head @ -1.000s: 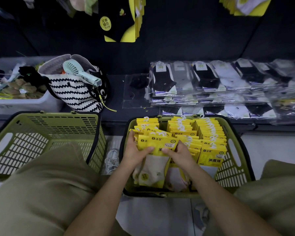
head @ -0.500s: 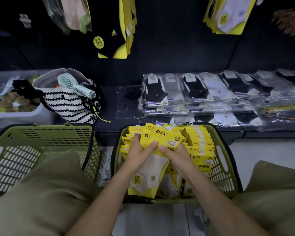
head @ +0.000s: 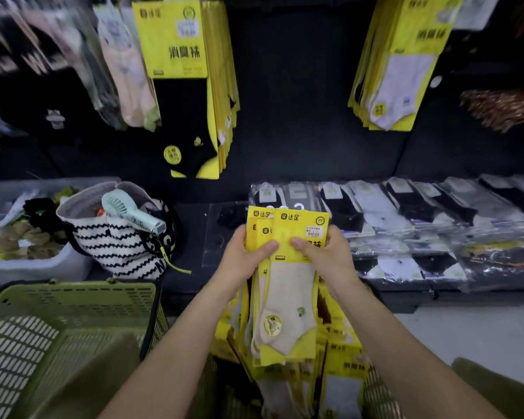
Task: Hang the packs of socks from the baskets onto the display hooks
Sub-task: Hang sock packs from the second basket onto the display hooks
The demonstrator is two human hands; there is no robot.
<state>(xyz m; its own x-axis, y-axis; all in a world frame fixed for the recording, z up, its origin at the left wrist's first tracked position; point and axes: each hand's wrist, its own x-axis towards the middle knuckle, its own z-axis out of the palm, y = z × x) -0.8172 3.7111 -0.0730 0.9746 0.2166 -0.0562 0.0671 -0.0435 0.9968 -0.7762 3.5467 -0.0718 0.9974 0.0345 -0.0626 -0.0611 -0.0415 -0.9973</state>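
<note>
I hold a small stack of yellow-carded packs of beige socks (head: 286,300) upright in front of me, white hooks at the top. My left hand (head: 245,258) grips the stack's left side and my right hand (head: 325,255) its right side, thumbs on the front card. Below them, more yellow sock packs (head: 342,352) lie in a green basket, mostly hidden by my arms. On the dark wall above hang a row of yellow packs with black socks (head: 188,95) and a row with white socks (head: 397,74).
An empty green basket (head: 52,328) stands at lower left. Behind it are a black-and-white striped bag (head: 118,249) with a hand fan (head: 130,214), and a white bin (head: 28,264). Clear-wrapped sock packs (head: 406,213) cover the shelf at right.
Both hands have lifted the stack of packs up out of the basket toward the wall. The view has tilted upward, bringing the hanging rows into sight.
</note>
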